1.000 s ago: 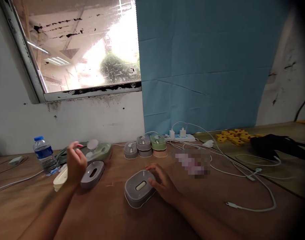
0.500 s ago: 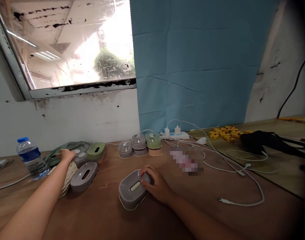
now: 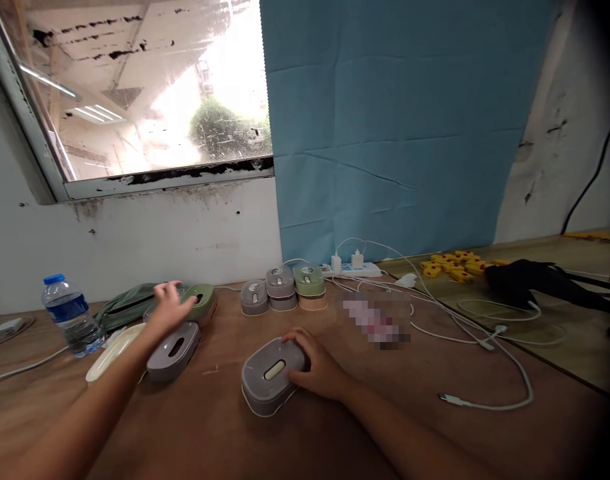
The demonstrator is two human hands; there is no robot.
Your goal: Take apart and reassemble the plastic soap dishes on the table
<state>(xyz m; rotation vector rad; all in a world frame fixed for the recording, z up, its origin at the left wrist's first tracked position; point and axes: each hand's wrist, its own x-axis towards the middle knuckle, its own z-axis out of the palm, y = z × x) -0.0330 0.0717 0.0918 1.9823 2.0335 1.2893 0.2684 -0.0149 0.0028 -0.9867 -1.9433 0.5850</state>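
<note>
A grey lidded box (image 3: pixel 265 377) with rounded corners and a cream bar in its lid's slot stands on the table in front of me. My right hand (image 3: pixel 317 370) grips its right end, thumb and fingers bent over the edge. Off to the left, my left hand (image 3: pixel 172 308) hovers with its fingers apart, seemingly holding nothing. Close beside those fingers is a green lid (image 3: pixel 205 303) with an oval slot. Just below that hand sits a loose grey lid (image 3: pixel 169 360), also slotted. Cream trays (image 3: pixel 112 350) lie to its left, partly hidden by my forearm.
Several small lidded boxes (image 3: pixel 283 283) stand near the wall, some stacked. A water bottle (image 3: pixel 69 317) and a green bag (image 3: pixel 125 303) are at left. White cables (image 3: pixel 485 340), a power strip (image 3: pixel 357 269), yellow pieces (image 3: pixel 455 267) and a black item (image 3: pixel 525 283) occupy the right.
My left hand has moved right, from over the clear pieces and green bag toward the green lid. My right hand stays on the grey box. The view has shifted slightly.
</note>
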